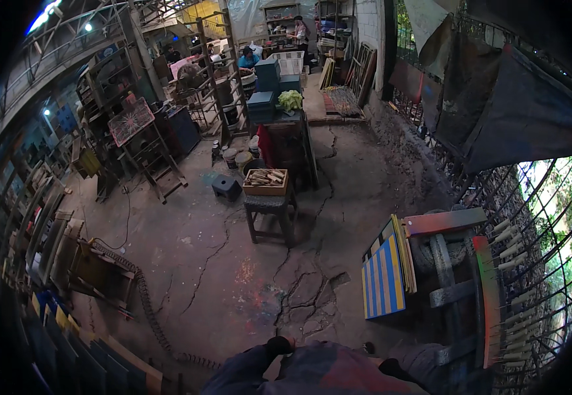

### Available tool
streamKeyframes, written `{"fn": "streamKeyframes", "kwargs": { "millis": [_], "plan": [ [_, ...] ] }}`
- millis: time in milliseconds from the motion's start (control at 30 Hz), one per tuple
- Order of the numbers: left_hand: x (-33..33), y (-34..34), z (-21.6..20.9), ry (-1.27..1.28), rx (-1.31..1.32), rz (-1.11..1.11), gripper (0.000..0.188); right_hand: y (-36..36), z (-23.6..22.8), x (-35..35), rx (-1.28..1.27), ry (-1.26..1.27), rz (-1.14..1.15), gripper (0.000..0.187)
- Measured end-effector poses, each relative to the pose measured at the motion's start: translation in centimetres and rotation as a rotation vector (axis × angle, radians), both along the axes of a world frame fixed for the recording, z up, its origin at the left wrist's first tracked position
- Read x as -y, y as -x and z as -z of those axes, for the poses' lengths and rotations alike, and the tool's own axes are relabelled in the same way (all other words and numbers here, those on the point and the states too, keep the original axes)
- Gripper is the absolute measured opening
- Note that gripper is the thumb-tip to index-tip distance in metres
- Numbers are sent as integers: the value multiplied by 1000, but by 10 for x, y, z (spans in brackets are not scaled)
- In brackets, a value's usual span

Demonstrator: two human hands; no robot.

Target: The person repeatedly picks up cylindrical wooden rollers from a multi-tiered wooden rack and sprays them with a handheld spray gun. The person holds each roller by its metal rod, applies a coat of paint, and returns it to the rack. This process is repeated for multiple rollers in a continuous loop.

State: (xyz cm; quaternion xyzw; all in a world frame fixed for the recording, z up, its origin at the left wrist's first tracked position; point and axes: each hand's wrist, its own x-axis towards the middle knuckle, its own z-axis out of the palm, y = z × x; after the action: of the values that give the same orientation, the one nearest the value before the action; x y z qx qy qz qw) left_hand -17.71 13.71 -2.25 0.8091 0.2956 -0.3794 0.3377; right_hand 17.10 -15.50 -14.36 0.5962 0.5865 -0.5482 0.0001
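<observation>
L hand (291, 343) mostly hidden, R hand out of sight, can't tell if either grips; blue-yellow striped panel (383, 280) tilted fwd-right of L hand, long axis approx fore-aft, R arm (401, 374) nearer

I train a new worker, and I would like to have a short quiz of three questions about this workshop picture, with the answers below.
1. What lies in the box on the stool?
2. Which colour is not on the striped board: (a) blue, (b) yellow, (c) pink?
3. The left hand shows only in part. True or false: it touches the box on the stool.

Key:
1. A heap of short wooden pieces.
2. (c) pink.
3. False: it shows near the lower edge of the picture, well apart from the box.
</observation>
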Motion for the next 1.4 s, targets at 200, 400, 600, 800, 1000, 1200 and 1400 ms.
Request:
{"fn": "streamKeyframes", "kwargs": {
  "millis": [200, 400, 600, 800, 1000, 1200, 1400],
  "plan": [
    [4, -10, 65, -115, 122, -341, 41, 12, -29, -5, 66, -114, -23, 43],
    [-5, -34, 29, 48, 214, -418, 38, 2, 24, 6, 115, -225, -20, 42],
    [-14, -17, 7, 101, 128, -604, 45, 1, -10, -17, 112, -83, -52, 45],
    [6, 12, 57, -23, 150, -450, 52, 11, -28, -40, 151, -29, -43, 49],
    [11, 29, 48, -32, 41, -542, 52, 20, -88, -58, 218, 220, 475, 58],
    [23, 37, 42, -63, 91, -677, 55, 20, -101, -64, 144, -17, 512, 27],
    [20, 41, 85, -9, 37, -553, 63, 24, -90, -72, 410, -226, 334, 20]
  ]
}}
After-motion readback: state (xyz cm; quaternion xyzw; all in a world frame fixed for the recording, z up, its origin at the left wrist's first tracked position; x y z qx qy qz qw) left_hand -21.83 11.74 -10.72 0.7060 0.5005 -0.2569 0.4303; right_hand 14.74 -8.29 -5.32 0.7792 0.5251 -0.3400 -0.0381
